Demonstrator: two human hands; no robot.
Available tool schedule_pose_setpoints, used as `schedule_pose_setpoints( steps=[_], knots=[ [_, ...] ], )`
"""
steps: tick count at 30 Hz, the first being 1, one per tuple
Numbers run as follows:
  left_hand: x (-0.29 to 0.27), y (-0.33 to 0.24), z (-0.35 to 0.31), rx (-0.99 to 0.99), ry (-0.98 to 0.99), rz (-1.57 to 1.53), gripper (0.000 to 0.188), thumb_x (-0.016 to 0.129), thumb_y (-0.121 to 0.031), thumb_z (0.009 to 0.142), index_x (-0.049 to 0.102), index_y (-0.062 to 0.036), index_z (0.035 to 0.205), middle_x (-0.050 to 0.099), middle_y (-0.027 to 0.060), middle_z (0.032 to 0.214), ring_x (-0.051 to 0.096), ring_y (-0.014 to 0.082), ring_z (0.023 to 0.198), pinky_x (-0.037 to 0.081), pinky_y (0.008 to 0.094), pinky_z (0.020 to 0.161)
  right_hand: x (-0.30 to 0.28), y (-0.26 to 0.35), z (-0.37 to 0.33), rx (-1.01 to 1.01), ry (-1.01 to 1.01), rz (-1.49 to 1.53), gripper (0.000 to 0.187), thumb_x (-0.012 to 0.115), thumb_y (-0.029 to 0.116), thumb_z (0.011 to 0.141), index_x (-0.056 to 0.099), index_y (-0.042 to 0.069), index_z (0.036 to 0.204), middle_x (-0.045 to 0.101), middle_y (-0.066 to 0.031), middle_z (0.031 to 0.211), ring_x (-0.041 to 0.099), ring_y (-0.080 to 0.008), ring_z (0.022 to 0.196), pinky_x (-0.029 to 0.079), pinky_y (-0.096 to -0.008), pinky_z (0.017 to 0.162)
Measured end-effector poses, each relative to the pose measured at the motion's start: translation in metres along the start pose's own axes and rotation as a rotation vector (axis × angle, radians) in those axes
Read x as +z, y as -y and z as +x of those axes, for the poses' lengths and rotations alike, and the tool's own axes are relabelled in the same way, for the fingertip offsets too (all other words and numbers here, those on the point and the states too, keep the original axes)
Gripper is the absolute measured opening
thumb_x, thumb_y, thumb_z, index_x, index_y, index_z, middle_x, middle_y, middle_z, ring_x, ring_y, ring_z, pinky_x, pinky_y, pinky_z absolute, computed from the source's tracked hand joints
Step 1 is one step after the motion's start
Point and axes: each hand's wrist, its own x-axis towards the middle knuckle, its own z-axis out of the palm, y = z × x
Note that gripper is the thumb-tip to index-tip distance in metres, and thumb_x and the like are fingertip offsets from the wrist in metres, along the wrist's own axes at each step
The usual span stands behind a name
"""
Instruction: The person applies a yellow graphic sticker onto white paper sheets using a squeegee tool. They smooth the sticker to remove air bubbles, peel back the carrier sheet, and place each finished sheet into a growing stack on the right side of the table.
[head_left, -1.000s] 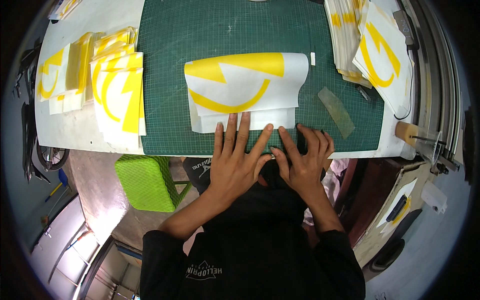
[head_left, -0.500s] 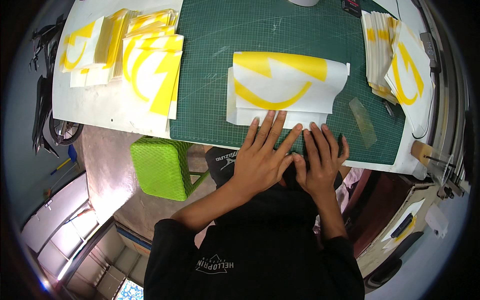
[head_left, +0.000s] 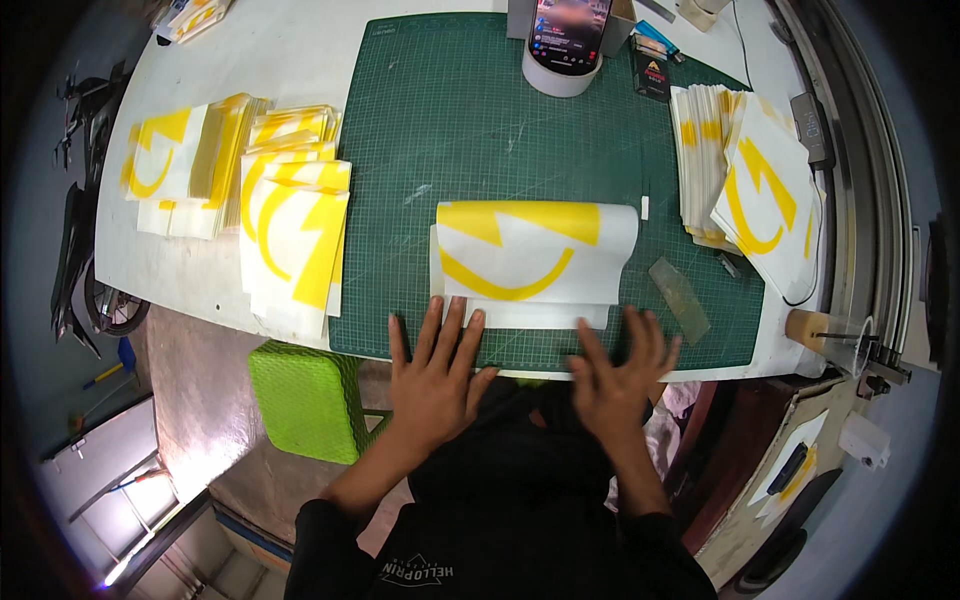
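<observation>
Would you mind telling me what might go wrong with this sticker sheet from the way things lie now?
1. The sticker sheet curls up at its far edge; with the left hand and right hand only at its near edge, it may roll or crease.
2. The clear scraper lies close beside the right hand and could be knocked off the cutting mat.

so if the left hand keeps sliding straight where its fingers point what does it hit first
Likely the near edge of the white and yellow sheet: the left hand lies flat on the green cutting mat, fingertips almost at that edge.
</observation>
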Motion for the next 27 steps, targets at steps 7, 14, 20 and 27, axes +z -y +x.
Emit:
schedule_pose_setpoints(
  steps=[7,14,20,27],
  knots=[
    [0.020,-0.040,0.031,0.135,-0.055,-0.202,0.069,0.064,-0.039,0.099,0.048,-0.0004,0.154,0.044,0.0226,0.160,0.037,0.0443,0.151,0.026,0.0603,0.122,-0.023,-0.017,0.014,0.059,-0.035,0.162,0.047,0.071,0.040,0.096,0.069,0.016,0.136,0.048,-0.0247,0.150,0.042,-0.0418,0.142,0.026,-0.0607,0.118],
    [0.018,-0.050,0.012,0.148,-0.018,-0.190,0.064,0.064,-0.040,0.099,0.054,-0.0040,0.151,0.049,0.0195,0.158,0.042,0.0407,0.149,0.029,0.0587,0.121,-0.018,-0.047,0.097,0.375,0.060,1.613,0.080,0.061,0.043,0.103,0.026,0.003,0.163,0.060,-0.0167,0.143,0.061,-0.0268,0.127,0.047,-0.0395,0.109],
    [0.019,-0.058,0.012,0.174,-0.077,-0.164,0.054,0.069,-0.032,0.096,0.061,-0.0111,0.145,0.057,0.0119,0.151,0.054,0.0350,0.135,0.037,0.0536,0.116,0.011,-0.085,0.157,0.250,0.402,2.185,0.069,0.041,0.040,0.113,0.015,0.004,0.165,0.067,-0.0210,0.132,0.072,-0.0267,0.113,0.056,-0.0378,0.099],
    [-0.023,0.011,0.077,0.312,0.047,-0.281,0.045,0.079,-0.023,0.086,0.071,-0.0162,0.130,0.062,0.0062,0.135,0.058,0.0305,0.118,0.045,0.0470,0.098,-0.002,-0.077,0.172,0.516,0.429,2.001,0.064,0.049,0.034,0.111,0.025,0.002,0.161,0.070,-0.0191,0.114,0.074,-0.0221,0.098,0.061,-0.0347,0.087]
  ],
)
